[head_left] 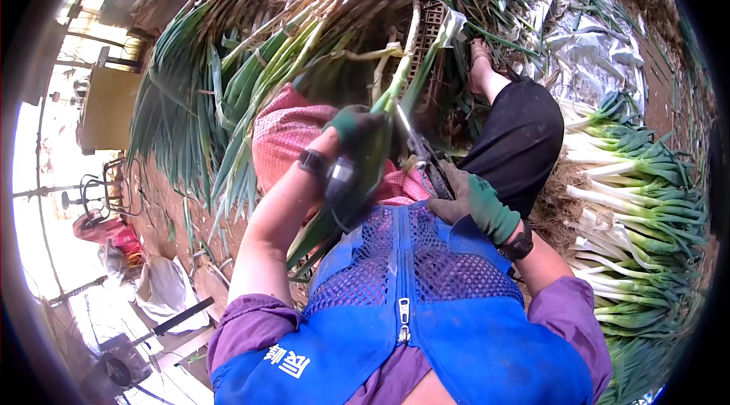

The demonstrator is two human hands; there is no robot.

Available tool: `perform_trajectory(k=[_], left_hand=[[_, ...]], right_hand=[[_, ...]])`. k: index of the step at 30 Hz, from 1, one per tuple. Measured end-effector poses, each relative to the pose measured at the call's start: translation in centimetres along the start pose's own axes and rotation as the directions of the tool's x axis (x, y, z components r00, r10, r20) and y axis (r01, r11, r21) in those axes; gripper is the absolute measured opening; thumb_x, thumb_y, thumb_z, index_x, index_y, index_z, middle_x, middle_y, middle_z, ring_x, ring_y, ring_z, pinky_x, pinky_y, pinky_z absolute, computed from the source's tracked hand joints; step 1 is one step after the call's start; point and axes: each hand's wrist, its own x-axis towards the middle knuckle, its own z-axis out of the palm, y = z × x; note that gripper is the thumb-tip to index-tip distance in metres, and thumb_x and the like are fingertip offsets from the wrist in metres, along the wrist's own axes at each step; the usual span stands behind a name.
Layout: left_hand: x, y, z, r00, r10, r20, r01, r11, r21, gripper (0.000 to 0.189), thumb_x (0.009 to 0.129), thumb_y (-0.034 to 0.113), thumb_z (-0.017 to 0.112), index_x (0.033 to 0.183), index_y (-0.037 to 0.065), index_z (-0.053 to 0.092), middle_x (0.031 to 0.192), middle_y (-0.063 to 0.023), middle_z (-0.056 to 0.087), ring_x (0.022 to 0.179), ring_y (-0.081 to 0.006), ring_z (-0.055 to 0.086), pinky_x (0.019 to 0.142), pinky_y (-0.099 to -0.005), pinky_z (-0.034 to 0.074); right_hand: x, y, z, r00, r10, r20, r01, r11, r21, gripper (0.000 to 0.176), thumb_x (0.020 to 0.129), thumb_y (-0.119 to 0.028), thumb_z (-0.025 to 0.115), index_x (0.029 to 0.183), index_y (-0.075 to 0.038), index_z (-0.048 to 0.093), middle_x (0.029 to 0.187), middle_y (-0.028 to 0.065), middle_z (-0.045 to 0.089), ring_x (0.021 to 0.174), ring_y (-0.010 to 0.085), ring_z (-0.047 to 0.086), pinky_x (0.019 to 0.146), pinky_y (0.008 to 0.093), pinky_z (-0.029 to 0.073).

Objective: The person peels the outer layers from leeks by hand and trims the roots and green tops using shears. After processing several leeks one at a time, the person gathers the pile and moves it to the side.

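My left hand [356, 125], in a green and dark glove, is closed round a green onion [398, 79]. The onion's pale stalk points away from me and its dark green leaves hang toward my lap. In my gloved right hand [475, 203] is an air blow gun [427, 162], with its thin metal nozzle angled toward the onion near my left hand. The fingers of my right hand wrap round its dark handle and partly hide it. A pink checked cloth [285, 127] lies over my left leg, beneath my left hand.
A large heap of untrimmed green onions [186, 93] lies ahead to the left. On my right is a long row of cleaned green onions [627, 207]. A brown plastic crate [430, 21] stands ahead among loose leaves. White sheeting [593, 47] lies at the upper right.
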Motion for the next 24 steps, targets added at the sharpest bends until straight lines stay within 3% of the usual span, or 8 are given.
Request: perform_trajectory(k=[3, 6, 9, 12, 15, 18, 21, 24], left_hand=[[1.1, -1.3, 0.0, 0.999, -0.031, 0.039, 0.038, 0.981, -0.188, 0.044, 0.090, 0.036, 0.067, 0.111, -0.003, 0.069, 0.095, -0.0130, 0.073, 0.078, -0.0210, 0.070, 0.073, -0.0328, 0.057], [1.6, -1.9, -0.1, 1.000, -0.006, 0.011, 0.008, 0.987, -0.160, 0.045, 0.091, 0.037, 0.067, 0.109, -0.003, 0.069, 0.094, -0.0128, 0.073, 0.077, -0.0207, 0.070, 0.072, -0.0328, 0.057], [1.4, -1.6, 0.3, 0.997, -0.024, -0.071, 0.015, 0.993, -0.117, 0.045, 0.091, 0.037, 0.067, 0.109, -0.004, 0.069, 0.094, -0.0134, 0.073, 0.077, -0.0210, 0.070, 0.072, -0.0332, 0.057], [0.9, -1.3, 0.1, 0.993, 0.030, -0.115, -0.039, 0.996, -0.079, 0.045, 0.092, 0.042, 0.066, 0.096, -0.002, 0.071, 0.084, -0.0109, 0.072, 0.067, -0.0182, 0.067, 0.063, -0.0319, 0.054], [0.6, -0.8, 0.6, 0.989, 0.012, -0.150, -0.024, 0.996, -0.082, 0.049, 0.092, 0.046, 0.064, 0.098, -0.002, 0.071, 0.085, -0.0121, 0.072, 0.068, -0.0187, 0.067, 0.063, -0.0325, 0.054], [1.3, -1.3, 0.7, 0.980, 0.011, -0.199, -0.018, 0.999, -0.035, 0.052, 0.092, 0.049, 0.063, 0.100, -0.002, 0.071, 0.085, -0.0122, 0.072, 0.070, -0.0192, 0.068, 0.065, -0.0331, 0.054], [1.3, -1.6, 0.4, 0.973, 0.025, -0.228, -0.029, 0.999, -0.013, 0.057, 0.091, 0.053, 0.062, 0.102, -0.002, 0.071, 0.086, -0.0131, 0.072, 0.073, -0.0203, 0.069, 0.066, -0.0343, 0.055], [1.7, -1.5, 0.6, 0.958, 0.007, -0.288, 0.014, 0.997, 0.069, 0.060, 0.090, 0.052, 0.060, 0.106, -0.005, 0.072, 0.093, -0.0170, 0.074, 0.082, -0.0247, 0.073, 0.075, -0.0359, 0.056]], right_hand=[[0.0, 0.6, 0.6, 0.999, -0.024, 0.045, 0.024, 1.000, 0.008, 0.087, 0.079, -0.044, 0.071, 0.142, 0.010, 0.044, 0.125, 0.0344, 0.060, 0.117, 0.0433, 0.061, 0.100, 0.0435, 0.048], [-0.2, -0.6, -0.2, 0.999, 0.020, 0.035, -0.020, 1.000, -0.020, 0.085, 0.079, -0.042, 0.071, 0.140, 0.011, 0.045, 0.124, 0.0355, 0.060, 0.115, 0.0443, 0.061, 0.098, 0.0444, 0.049], [0.6, -0.4, 0.1, 0.999, -0.026, -0.048, 0.026, 1.000, -0.004, 0.083, 0.078, -0.038, 0.076, 0.141, 0.007, 0.046, 0.113, 0.0302, 0.065, 0.105, 0.0397, 0.067, 0.090, 0.0420, 0.051], [0.5, -0.2, 0.3, 0.999, -0.014, 0.030, 0.014, 1.000, -0.017, 0.084, 0.078, -0.038, 0.075, 0.141, 0.009, 0.045, 0.117, 0.0313, 0.064, 0.108, 0.0398, 0.066, 0.093, 0.0421, 0.051], [0.1, -1.3, -0.4, 0.999, 0.052, 0.014, -0.051, 0.998, -0.028, 0.083, 0.079, -0.040, 0.070, 0.139, 0.013, 0.046, 0.118, 0.0359, 0.062, 0.111, 0.0437, 0.064, 0.095, 0.0437, 0.051], [0.8, -0.4, 0.3, 0.999, 0.025, -0.035, -0.027, 0.999, -0.043, 0.084, 0.079, -0.040, 0.070, 0.139, 0.013, 0.045, 0.118, 0.0360, 0.062, 0.112, 0.0440, 0.064, 0.096, 0.0436, 0.051], [1.0, 0.4, 0.8, 0.999, -0.024, 0.030, 0.024, 1.000, 0.002, 0.085, 0.080, -0.040, 0.070, 0.140, 0.014, 0.044, 0.118, 0.0360, 0.063, 0.112, 0.0442, 0.064, 0.096, 0.0436, 0.050], [0.7, -0.1, 0.9, 0.999, -0.029, -0.037, 0.025, 0.996, -0.090, 0.082, 0.080, -0.038, 0.072, 0.140, 0.010, 0.045, 0.120, 0.0340, 0.062, 0.112, 0.0418, 0.064, 0.095, 0.0430, 0.050]])
